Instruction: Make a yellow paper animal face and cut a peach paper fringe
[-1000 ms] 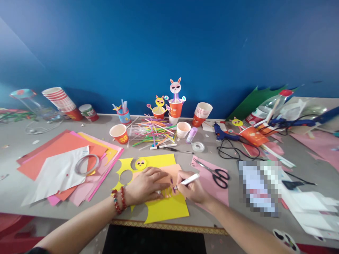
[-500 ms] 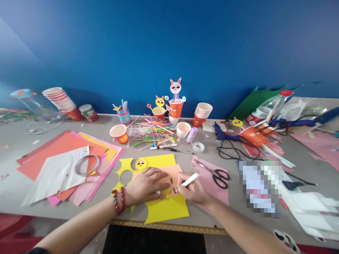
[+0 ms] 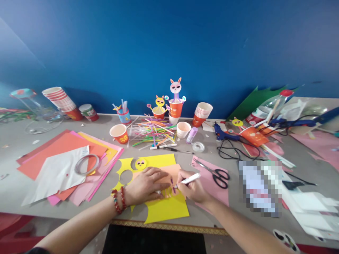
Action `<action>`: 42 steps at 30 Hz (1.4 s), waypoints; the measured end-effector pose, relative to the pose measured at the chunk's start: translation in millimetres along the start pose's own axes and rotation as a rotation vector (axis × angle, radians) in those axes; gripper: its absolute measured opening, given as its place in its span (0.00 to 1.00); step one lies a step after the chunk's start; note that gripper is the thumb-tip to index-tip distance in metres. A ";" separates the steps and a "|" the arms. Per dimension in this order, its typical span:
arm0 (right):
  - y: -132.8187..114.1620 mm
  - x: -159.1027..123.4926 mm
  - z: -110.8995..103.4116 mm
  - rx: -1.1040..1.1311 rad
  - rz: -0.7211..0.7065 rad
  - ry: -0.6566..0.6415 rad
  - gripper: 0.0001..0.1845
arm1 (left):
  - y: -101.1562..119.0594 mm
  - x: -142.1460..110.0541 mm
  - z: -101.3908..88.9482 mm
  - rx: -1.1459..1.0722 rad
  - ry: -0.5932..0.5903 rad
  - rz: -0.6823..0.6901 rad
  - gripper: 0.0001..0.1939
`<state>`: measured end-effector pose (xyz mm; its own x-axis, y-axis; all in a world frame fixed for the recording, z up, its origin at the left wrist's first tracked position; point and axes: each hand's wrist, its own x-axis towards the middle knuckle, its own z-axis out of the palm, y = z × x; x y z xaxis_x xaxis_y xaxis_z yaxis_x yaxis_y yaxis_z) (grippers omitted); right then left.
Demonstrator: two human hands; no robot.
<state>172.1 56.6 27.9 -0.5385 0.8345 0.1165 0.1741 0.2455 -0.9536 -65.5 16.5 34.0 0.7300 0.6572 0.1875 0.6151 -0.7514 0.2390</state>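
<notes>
My right hand (image 3: 191, 186) grips a white marker (image 3: 191, 178), its tip down on an orange sheet of paper (image 3: 173, 170) that bears dark purple marks. Across the same sheet lies my left hand (image 3: 148, 183), fingers spread and pressing the paper flat. A small white bit shows by its thumb; I cannot tell what it is. Under the orange sheet is yellow paper (image 3: 166, 211) with round pieces cut from it. A yellow paper face (image 3: 141, 164) rests just beyond my left fingers. Scissors (image 3: 215, 173) lie on pink paper (image 3: 206, 187) to the right.
Behind are loose straws (image 3: 156, 130), paper cups (image 3: 119, 134), a glue stick (image 3: 192, 135) and clear tape (image 3: 198, 146). Coloured sheets with a tape roll (image 3: 87, 164) lie left. At right are a blue glue gun (image 3: 225, 134) with its black cord and a plastic bottle (image 3: 270, 106).
The marker and my right hand have shifted very slightly, with the marker's back end a little to the right. My left hand stays in place.
</notes>
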 end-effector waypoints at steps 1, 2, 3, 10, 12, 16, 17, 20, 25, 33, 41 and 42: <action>0.9 0.0 0.3 -0.007 0.003 0.004 0.09 | 0.0 0.1 -0.1 0.000 0.000 0.000 0.20; 1.8 -0.1 0.5 -0.010 0.002 0.002 0.09 | 0.0 0.1 -0.1 0.000 -0.001 0.000 0.20; 2.5 -0.3 0.6 -0.010 -0.002 -0.005 0.09 | 0.0 0.1 -0.1 0.000 -0.001 0.001 0.20; 5.2 -1.8 0.1 0.012 -0.014 -0.029 0.09 | 0.0 0.2 -0.7 0.001 -0.013 -0.003 0.20; 5.5 -1.6 0.2 0.003 -0.009 -0.011 0.09 | -0.1 0.3 -0.7 0.000 -0.017 -0.004 0.20; 5.0 -1.5 0.0 0.001 -0.024 -0.042 0.10 | -0.4 0.2 -0.4 -0.001 -0.022 -0.005 0.20; 4.8 -1.6 0.0 0.006 -0.027 -0.048 0.10 | -0.3 0.1 -0.4 0.000 -0.022 -0.003 0.20; 4.3 -1.8 0.3 0.016 -0.021 -0.030 0.10 | 0.1 0.0 -0.8 0.001 -0.029 -0.006 0.20; 3.1 -1.9 0.4 -0.003 -0.024 -0.020 0.09 | 0.2 0.2 -1.2 -0.002 -0.023 -0.010 0.20; 4.0 -1.4 -0.4 0.016 -0.033 -0.032 0.09 | 0.3 -0.1 0.1 -0.005 -0.031 -0.014 0.20; 4.1 -2.2 -0.6 0.026 -0.004 -0.058 0.09 | -1.2 -0.6 1.1 -0.003 -0.044 -0.016 0.20; 4.3 -2.2 -0.6 0.018 -0.010 -0.042 0.09 | -1.3 -0.6 1.1 -0.003 -0.042 -0.015 0.20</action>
<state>174.6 56.1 23.7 -0.5745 0.8104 0.1146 0.1537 0.2444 -0.9574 -66.4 17.0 32.5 0.7326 0.6653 0.1441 0.6252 -0.7413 0.2442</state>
